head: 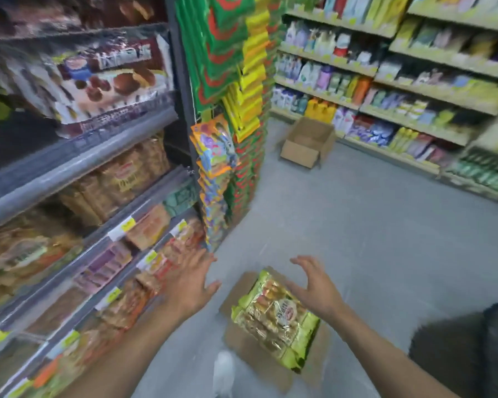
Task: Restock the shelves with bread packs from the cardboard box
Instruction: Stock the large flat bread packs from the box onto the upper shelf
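both hands, left hand [189, 285] and right hand [314, 285], spread empty over the bread pack [273, 317] in the cardboard box [242, 346], flanking it for a two-sided grab.

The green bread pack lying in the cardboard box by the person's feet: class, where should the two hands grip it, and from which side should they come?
Grip the green bread pack by its two long edges, coming from above with the left hand and right hand on either side. It lies flat on top in the cardboard box, long and soft, so a two-sided hold probably stops sagging.
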Available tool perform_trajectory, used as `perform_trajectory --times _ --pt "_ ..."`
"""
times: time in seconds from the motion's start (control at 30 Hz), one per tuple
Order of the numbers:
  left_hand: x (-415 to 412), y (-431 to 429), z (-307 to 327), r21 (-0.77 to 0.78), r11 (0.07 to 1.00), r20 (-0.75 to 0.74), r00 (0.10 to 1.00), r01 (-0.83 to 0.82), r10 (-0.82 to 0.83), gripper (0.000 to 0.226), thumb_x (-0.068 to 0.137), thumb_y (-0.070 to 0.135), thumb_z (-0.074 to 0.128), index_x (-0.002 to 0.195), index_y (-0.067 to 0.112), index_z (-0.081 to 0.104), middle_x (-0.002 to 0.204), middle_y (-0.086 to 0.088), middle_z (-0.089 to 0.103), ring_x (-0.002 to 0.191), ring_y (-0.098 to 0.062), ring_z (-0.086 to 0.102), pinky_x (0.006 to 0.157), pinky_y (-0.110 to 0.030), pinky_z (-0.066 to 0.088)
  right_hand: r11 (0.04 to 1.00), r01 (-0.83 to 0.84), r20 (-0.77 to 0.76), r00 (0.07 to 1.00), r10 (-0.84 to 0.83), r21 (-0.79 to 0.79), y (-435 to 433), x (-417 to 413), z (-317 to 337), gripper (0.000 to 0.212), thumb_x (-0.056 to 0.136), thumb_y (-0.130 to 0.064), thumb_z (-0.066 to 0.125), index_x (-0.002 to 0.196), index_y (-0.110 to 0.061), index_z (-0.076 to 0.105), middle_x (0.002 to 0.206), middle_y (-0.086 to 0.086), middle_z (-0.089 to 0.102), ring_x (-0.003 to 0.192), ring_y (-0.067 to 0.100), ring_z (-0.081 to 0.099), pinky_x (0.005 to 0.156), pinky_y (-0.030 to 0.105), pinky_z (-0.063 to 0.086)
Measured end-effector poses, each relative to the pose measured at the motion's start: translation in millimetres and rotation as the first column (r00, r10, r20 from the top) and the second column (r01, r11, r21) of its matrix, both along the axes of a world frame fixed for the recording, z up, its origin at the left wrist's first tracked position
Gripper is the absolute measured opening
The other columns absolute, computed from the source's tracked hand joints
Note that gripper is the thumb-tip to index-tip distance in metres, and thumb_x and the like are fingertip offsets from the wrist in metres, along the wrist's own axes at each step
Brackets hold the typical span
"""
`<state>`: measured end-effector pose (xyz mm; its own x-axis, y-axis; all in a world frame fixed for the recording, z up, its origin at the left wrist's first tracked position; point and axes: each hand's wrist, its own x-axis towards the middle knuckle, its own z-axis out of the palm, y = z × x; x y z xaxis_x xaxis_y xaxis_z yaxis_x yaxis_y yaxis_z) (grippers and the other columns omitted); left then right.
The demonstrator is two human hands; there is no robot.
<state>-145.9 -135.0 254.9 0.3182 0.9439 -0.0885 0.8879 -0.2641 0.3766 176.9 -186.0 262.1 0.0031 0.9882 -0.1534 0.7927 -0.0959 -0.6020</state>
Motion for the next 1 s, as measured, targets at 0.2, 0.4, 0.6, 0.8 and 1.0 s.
perform_trajectory --times 0.2,0.4,0.6,0.8,1.0 --pt "68 59 -65 -0.158 0.974 -0.023 0.985 0.163 -0.169 0.067 0.078 0.055 0.053 0.134 0.017 0.060 0.143 -0.010 0.054 0.139 -0.029 0.046 0.111 -0.043 0.042 0.945 0.248 0.007 0.968 -0.253 -0.214 -14 51 -73 0.054 0.089 -0.038 0.074 0.137 -0.020 0.056 0.141 0.001 0.051 0.135 0.020 0.047 0.110 0.027 0.033" --pt "123 105 -150 -0.352 0.900 -0.083 0.950 0.255 -0.302 0.065 0.088 0.049 0.057 0.146 0.018 0.049 0.153 -0.006 0.045 0.145 -0.026 0.038 0.111 -0.042 0.041 0.808 0.415 0.015 0.893 -0.450 -0.419 -22 75 -150 0.057 0.087 -0.031 0.074 0.139 -0.018 0.054 0.138 0.003 0.053 0.131 0.022 0.050 0.102 0.023 0.035" --pt "156 141 -260 -0.510 0.823 -0.135 0.922 0.250 -0.363 0.060 0.090 0.046 0.061 0.143 0.025 0.043 0.146 0.000 0.048 0.137 -0.026 0.043 0.104 -0.042 0.044 0.663 0.516 0.033 0.801 -0.597 -0.542 -20 84 -250 0.063 0.090 -0.029 0.073 0.146 -0.015 0.048 0.146 0.005 0.050 0.135 0.024 0.048 0.110 0.030 0.035" --pt "175 168 -389 -0.658 0.736 -0.133 0.937 0.160 -0.323 0.060 0.081 0.057 0.058 0.131 0.027 0.047 0.134 0.000 0.056 0.120 -0.026 0.056 0.095 -0.042 0.051 0.484 0.571 0.022 0.662 -0.750 -0.663 -19 93 -372 0.061 0.094 -0.029 0.068 0.148 -0.015 0.044 0.149 0.008 0.051 0.132 0.027 0.051 0.105 0.031 0.041" --pt "190 174 -492 -0.732 0.670 -0.063 0.968 0.121 -0.243 0.039 0.092 0.038 0.066 0.127 0.027 0.051 0.117 0.008 0.060 0.106 -0.018 0.059 0.084 -0.034 0.046 0.325 0.619 0.068 0.523 -0.850 -0.715 -9 103 -476 0.055 0.097 -0.030 0.064 0.146 -0.010 0.047 0.141 0.011 0.058 0.123 0.031 0.057 0.098 0.032 0.043"
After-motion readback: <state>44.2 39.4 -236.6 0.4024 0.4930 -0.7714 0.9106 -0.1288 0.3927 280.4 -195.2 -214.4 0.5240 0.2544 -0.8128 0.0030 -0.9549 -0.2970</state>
